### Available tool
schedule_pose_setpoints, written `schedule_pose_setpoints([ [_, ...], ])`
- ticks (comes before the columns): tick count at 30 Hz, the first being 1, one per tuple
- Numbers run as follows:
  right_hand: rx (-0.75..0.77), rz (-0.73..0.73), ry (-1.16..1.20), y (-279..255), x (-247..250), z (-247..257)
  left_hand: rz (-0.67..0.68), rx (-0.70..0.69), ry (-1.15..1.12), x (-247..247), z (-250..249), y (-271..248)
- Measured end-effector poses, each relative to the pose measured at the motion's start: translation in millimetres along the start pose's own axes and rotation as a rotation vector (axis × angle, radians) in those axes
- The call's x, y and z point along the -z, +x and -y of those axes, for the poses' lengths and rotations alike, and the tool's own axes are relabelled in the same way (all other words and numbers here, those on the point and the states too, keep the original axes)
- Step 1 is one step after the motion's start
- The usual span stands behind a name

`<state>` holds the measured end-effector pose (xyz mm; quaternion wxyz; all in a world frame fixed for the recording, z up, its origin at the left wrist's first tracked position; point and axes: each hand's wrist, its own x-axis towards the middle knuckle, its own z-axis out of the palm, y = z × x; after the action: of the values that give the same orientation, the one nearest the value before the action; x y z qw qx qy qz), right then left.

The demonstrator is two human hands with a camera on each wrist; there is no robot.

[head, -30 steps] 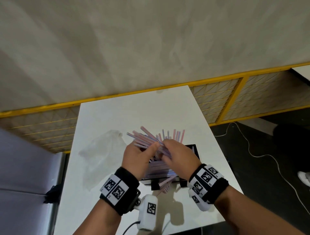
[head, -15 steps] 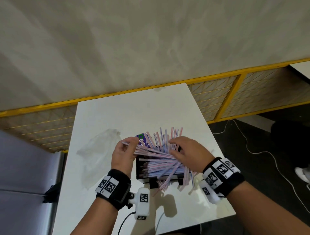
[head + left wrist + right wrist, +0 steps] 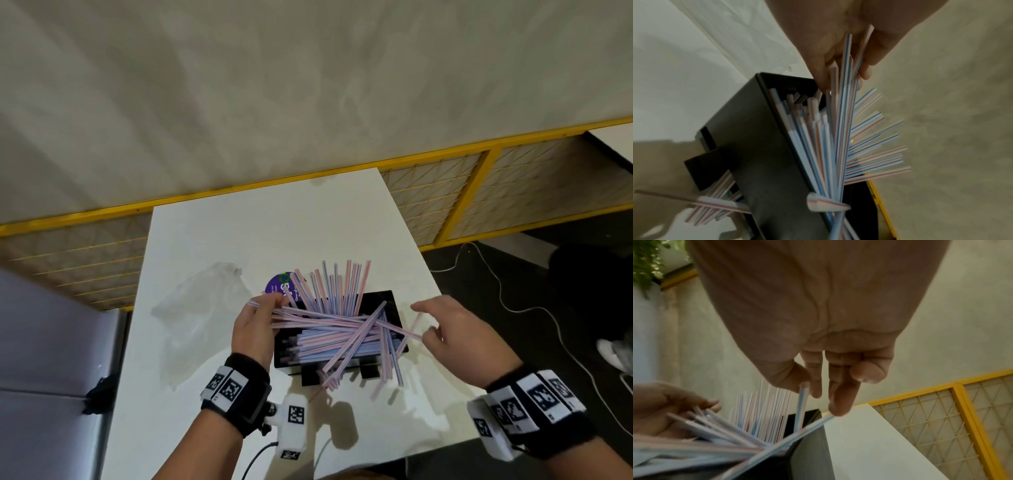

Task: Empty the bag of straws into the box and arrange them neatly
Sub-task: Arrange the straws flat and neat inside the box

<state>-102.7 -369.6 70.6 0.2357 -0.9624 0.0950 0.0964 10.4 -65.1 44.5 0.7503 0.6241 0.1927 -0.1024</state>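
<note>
Squaring up this mess means working one sheaf at a time, I reckon: the thin pink-and-blue striped plastic straws (image 3: 337, 334) are all out of the crumpled clear plastic bag (image 3: 202, 308), which lies flat on the white table (image 3: 267, 233) to the left of the black rectangular plastic box (image 3: 394, 310). Most straws sit in the box, but badly. Some lie lengthwise in the bottom, a fan of them leans upright against the far wall, several cross the top on a slant, and a few poke out over the near edge onto the table. The sound way, I judge, is to lay my held sheaf parallel to the bottom layer, then tip the upright fan down the same way and tuck in the overhanging ends, going gently, since such light tubes will likely roll and spring loose.

My left hand (image 3: 255, 329) is at the box's left end, palm turned inward, fingers and thumb curled round one end of a sheaf of straws that stretches across the box; the left wrist view shows those ends pinched against my palm. My right hand (image 3: 455, 337) hovers just beyond the right end, wrist raised, fingers loosely spread and holding nothing firmly. Its fingertips (image 3: 840, 408) meet the tips of a couple of straws, though I cannot tell whether that is a pinch or a mere touch.

A purple round label (image 3: 279, 287) shows behind the box.
</note>
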Motion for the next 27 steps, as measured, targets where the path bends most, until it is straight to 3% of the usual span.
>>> schedule_pose_setpoints([
  [8,0.014,0.153,-0.205,-3,-21,4,0.044,-0.059,0.019,1,7,2],
  [16,0.018,0.147,-0.239,3,-28,11,-0.098,-0.088,-0.172,16,-3,14],
  [21,0.050,0.080,-0.206,9,-29,31,-0.070,-0.063,0.008,21,9,13],
  [27,0.084,0.058,-0.276,27,-33,60,-0.008,-0.161,0.257,20,26,4],
])
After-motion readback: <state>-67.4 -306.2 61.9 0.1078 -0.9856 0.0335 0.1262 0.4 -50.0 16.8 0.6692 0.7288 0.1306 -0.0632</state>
